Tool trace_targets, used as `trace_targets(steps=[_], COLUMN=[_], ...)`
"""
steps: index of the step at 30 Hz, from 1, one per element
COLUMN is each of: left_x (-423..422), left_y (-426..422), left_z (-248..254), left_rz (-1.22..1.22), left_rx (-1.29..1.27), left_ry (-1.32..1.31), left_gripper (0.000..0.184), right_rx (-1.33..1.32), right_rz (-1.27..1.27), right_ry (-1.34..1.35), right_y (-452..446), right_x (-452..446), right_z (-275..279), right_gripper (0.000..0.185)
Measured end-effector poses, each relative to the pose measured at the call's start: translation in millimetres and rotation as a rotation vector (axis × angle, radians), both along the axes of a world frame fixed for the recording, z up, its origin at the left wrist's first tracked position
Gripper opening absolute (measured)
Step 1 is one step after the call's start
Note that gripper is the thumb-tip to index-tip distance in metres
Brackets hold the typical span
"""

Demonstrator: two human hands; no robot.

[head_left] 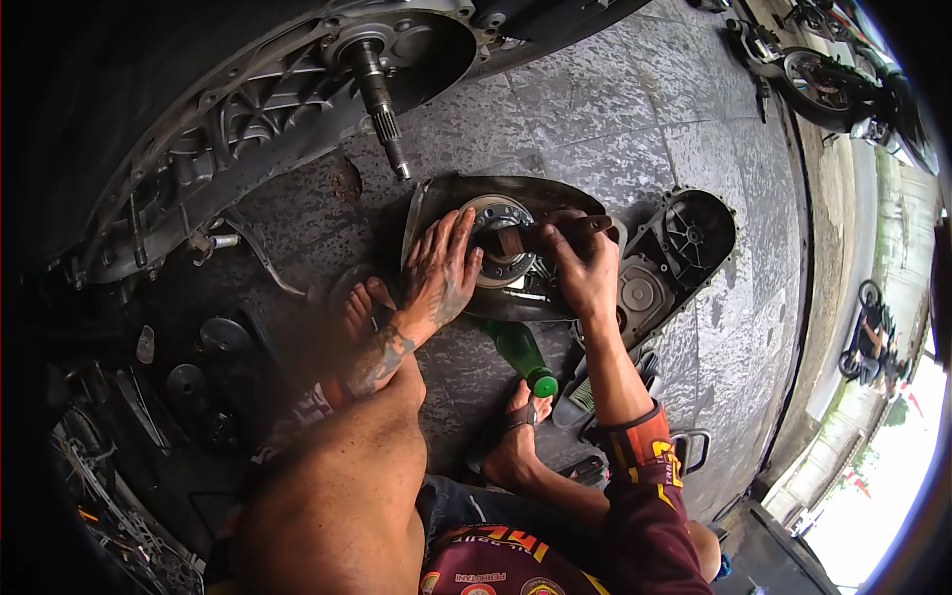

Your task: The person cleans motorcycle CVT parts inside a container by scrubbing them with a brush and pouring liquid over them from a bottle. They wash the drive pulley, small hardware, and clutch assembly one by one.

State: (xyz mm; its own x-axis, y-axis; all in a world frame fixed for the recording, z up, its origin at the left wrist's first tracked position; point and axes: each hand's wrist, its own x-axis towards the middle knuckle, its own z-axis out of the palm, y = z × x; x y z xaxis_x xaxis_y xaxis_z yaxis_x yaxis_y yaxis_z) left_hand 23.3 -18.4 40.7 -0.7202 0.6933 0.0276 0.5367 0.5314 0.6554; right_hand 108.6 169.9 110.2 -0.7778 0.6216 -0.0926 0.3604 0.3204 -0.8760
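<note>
My right hand (587, 270) grips a flat paintbrush (510, 241), its brown handle pointing right and its bristles over the middle of a round metal part (498, 212). That part looks like a clutch or pulley piece with holes around its face. It sits in a dark, shallow pan (567, 194). My left hand (443, 260) lies with fingers stretched out along the left edge of the round part. Below the pan, a green bottle (518, 347) with a green cap lies near my foot.
At upper left is an opened engine case (288, 104) with a splined shaft (379, 107) sticking out. A metal cover (700, 230) lies right of the pan. Loose parts and tools (139, 407) lie at lower left. A motorcycle (823, 89) stands at upper right.
</note>
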Motion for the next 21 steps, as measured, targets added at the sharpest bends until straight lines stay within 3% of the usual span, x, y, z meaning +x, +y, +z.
trace_targets(steps=[2,3,4,8,10,13,17,21], left_x=[1,1,-1,0,1,-2,0,-1], left_y=[-2,-2,-3,-1,-1,-3,-4,-1], left_z=[0,1,2,-4,0,0,-4,-3], left_rz=[-0.003,-0.008,0.001,-0.009,-0.002,-0.027,-0.037,0.001], left_rx=[0.026,0.023,0.018,0.033,0.028,0.03,0.036,0.088], left_ry=[-0.018,-0.006,-0.008,0.016,0.0,0.0,0.001,-0.152], left_gripper=[0.055,0.053,0.053,0.052,0.052,0.052,0.053,0.059], right_rx=[-0.089,-0.155,0.001,0.077,0.075,0.012,-0.02,0.213], right_rz=[-0.044,-0.126,-0.11,-0.217,-0.09,0.027,-0.122,-0.112], right_ry=[-0.152,-0.094,-0.121,0.039,0.106,-0.01,-0.143,-0.181], right_y=[10,17,28,19,0,-14,23,38], right_x=[13,22,27,11,-5,3,43,38], right_z=[1,-2,-4,5,11,12,-2,-1], right_gripper=[0.024,0.023,0.021,0.019,0.018,0.02,0.019,0.018])
